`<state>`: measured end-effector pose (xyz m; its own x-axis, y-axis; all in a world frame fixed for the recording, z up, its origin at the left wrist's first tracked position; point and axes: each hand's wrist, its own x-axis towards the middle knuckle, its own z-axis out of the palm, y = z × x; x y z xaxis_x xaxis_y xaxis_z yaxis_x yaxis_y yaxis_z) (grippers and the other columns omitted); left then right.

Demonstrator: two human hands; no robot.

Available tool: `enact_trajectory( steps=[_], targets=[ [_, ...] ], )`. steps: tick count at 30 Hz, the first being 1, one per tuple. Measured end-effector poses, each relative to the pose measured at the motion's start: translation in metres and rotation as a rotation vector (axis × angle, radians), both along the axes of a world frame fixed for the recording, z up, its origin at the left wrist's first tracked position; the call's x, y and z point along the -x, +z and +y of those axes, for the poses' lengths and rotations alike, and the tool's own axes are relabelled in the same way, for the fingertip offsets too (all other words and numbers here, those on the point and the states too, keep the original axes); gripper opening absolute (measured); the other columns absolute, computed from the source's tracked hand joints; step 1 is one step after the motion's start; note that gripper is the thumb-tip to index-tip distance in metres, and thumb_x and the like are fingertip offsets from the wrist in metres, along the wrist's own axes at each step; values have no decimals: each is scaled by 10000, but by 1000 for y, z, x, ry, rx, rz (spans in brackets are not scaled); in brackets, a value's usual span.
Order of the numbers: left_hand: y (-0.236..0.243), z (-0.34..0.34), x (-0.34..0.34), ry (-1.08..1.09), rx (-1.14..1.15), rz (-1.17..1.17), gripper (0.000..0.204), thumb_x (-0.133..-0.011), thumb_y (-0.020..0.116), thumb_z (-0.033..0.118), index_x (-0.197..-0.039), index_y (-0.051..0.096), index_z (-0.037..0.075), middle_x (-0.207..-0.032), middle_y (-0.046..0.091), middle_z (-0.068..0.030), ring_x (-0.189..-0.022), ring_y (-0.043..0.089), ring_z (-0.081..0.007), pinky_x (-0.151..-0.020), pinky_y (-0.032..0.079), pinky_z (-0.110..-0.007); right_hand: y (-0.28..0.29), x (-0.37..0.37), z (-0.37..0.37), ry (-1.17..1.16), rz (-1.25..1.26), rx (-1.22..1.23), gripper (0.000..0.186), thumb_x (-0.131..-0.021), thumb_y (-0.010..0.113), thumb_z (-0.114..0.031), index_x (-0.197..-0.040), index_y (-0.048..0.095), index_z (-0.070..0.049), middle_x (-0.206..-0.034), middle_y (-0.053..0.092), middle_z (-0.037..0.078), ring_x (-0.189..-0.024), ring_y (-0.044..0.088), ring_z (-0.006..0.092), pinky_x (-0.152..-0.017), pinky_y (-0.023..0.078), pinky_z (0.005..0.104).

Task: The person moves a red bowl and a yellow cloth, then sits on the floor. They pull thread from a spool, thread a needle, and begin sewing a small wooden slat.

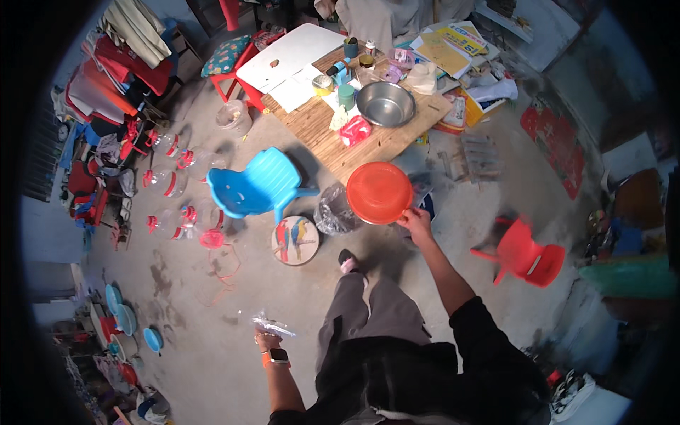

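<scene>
My right hand grips the rim of a round orange-red plastic basin, held out in front of me near the front corner of the wooden table. Down at my left side, my left hand is closed on a crumpled piece of clear plastic film. An orange-strapped watch sits on that wrist. Just left of the basin, a clear plastic bag stands beside a round stool with parrots on its top.
The wooden table carries a steel bowl, cups and papers. A blue child's chair stands left, a red chair right. Several large clear bottles lie on the left floor, with blue basins lower left.
</scene>
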<state>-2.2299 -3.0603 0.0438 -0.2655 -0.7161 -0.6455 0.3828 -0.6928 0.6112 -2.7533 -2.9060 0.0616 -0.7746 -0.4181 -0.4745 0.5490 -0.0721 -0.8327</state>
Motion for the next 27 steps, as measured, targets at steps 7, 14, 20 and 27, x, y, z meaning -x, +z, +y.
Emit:
enact_trajectory(
  steps=[7, 14, 20, 27],
  targets=[
    [56, -48, 159, 275, -143, 78, 164, -847, 478, 187, -846, 505, 26, -782, 521, -65, -660, 523, -180, -606, 496, -294, -56, 63, -71, 36, -50, -21, 55, -782, 519, -25, -752, 538, 18, -661, 534, 44, -548, 500, 114, -605, 515, 293],
    [55, -44, 213, 279, -178, -5, 198, -837, 510, 200, -896, 507, 11, -830, 519, -70, -687, 507, -178, -658, 487, -292, -98, 116, -109, 193, -72, -44, 69, -805, 518, -60, -826, 557, -7, -745, 549, 38, -652, 547, 117, -696, 520, 339],
    [48, -30, 257, 278, -196, -62, 192, -843, 504, 206, -869, 508, 16, -799, 505, -60, -672, 497, -165, -651, 482, -291, -103, 136, -129, 148, -180, 3, 99, -822, 532, -76, -861, 558, 12, -756, 554, 44, -639, 553, 126, -655, 533, 332],
    [47, -39, 317, 298, -286, -116, 180, -850, 494, 186, -870, 505, 7, -799, 506, -73, -640, 494, -164, -606, 486, -270, -86, 146, -138, 237, 63, -417, 124, -829, 516, -73, -876, 551, 35, -696, 562, 65, -503, 554, 134, -470, 526, 285]
  ],
)
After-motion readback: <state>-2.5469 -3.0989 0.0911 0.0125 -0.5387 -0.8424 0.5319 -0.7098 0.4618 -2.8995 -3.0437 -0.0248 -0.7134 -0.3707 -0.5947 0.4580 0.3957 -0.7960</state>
